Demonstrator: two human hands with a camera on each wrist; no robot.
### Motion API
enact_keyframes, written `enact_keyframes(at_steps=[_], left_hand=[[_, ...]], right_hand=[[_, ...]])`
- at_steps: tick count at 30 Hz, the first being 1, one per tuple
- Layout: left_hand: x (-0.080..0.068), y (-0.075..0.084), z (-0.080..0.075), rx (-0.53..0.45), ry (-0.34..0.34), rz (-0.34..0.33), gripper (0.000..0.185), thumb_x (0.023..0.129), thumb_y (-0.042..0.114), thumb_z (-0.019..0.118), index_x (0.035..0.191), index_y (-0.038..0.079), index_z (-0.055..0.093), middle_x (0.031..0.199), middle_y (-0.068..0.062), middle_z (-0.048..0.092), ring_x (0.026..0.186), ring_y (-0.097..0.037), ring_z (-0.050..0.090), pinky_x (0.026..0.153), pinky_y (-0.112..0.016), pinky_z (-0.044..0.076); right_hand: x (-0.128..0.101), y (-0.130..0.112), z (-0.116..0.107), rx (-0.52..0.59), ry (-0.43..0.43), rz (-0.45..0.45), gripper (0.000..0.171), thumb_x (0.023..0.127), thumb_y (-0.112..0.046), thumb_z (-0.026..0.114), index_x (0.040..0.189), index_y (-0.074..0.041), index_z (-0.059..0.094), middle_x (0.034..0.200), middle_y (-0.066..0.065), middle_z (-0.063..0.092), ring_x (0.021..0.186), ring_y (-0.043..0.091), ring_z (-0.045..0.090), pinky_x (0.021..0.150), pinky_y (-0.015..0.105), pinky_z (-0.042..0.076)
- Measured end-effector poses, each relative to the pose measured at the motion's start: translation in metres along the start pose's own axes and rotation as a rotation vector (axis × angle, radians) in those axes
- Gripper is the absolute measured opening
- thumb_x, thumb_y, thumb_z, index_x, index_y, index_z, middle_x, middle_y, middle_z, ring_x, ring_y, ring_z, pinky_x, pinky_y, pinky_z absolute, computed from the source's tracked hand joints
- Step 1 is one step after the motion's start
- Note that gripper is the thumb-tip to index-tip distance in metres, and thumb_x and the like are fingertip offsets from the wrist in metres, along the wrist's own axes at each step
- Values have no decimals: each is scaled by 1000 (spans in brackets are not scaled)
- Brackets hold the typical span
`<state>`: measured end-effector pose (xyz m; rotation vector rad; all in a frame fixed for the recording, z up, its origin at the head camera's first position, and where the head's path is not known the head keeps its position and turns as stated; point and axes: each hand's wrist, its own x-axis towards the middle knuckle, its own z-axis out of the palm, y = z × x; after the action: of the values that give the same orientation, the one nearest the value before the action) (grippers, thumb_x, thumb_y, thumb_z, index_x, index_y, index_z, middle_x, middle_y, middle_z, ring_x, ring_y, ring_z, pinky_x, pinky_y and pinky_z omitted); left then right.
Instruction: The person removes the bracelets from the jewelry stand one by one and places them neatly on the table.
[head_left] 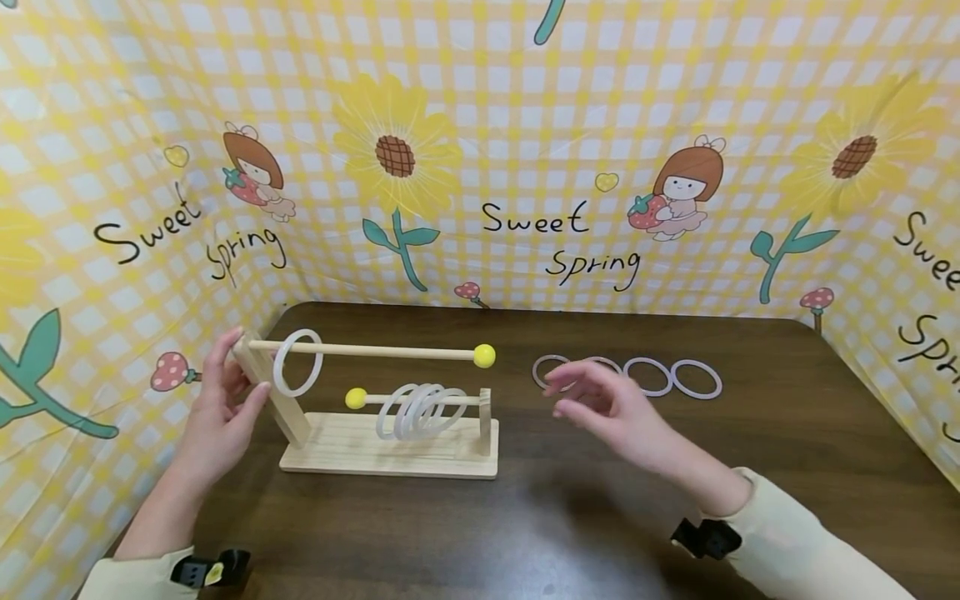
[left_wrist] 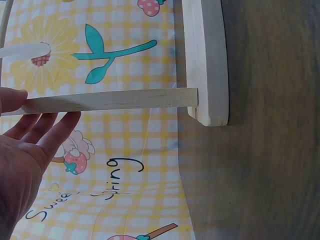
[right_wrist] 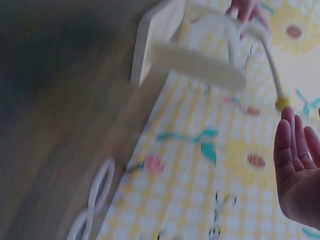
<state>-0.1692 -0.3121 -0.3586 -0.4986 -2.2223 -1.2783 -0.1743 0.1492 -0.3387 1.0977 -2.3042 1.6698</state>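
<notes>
A wooden stand (head_left: 330,454) has a tall post (left_wrist: 135,100) at its left end and a short post (head_left: 485,421) at its right. My left hand (head_left: 221,417) grips the tall post near its top, thumb on one side and fingers on the other. From that post an upper rod (head_left: 390,352) with a yellow ball tip (head_left: 484,356) points right, and one white ring (head_left: 278,371) hangs on it. Several white rings (head_left: 405,417) hang on the lower rod. My right hand (head_left: 611,408), holding nothing, hovers right of the stand with fingers relaxed, partly overlapping the loose rings.
Several loose rings (head_left: 696,397) lie in a row on the dark wooden table (head_left: 787,467), right of the stand. A yellow checked cloth (head_left: 517,150) with printed flowers walls in the back and sides.
</notes>
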Motion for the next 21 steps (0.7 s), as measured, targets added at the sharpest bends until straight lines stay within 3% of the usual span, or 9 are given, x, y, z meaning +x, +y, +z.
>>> enact_keyframes(at_steps=[9, 13, 21], left_hand=[[0, -1, 0, 3, -3, 9, 70, 91, -21, 45, 150, 6, 17, 123, 18, 53, 106, 1, 54, 78, -11, 46], [0, -1, 0, -3, -3, 6, 70, 91, -21, 45, 150, 7, 17, 123, 18, 53, 105, 0, 54, 78, -11, 46], [0, 0, 1, -1, 0, 2, 70, 91, -20, 45, 150, 7, 17, 122, 18, 53, 105, 1, 54, 79, -10, 46]], right_hand=[[18, -4, 56, 94, -128, -48, 36, 92, 0, 64, 127, -2, 57, 117, 12, 65, 94, 24, 65, 71, 34, 55], [28, -5, 77, 95, -176, -78, 35, 93, -3, 64, 127, -3, 57, 120, 10, 63, 94, 18, 65, 66, 30, 54], [47, -9, 116, 98, -208, -17, 40, 94, -8, 65, 132, -6, 55, 127, 8, 59, 100, 10, 62, 70, 25, 54]])
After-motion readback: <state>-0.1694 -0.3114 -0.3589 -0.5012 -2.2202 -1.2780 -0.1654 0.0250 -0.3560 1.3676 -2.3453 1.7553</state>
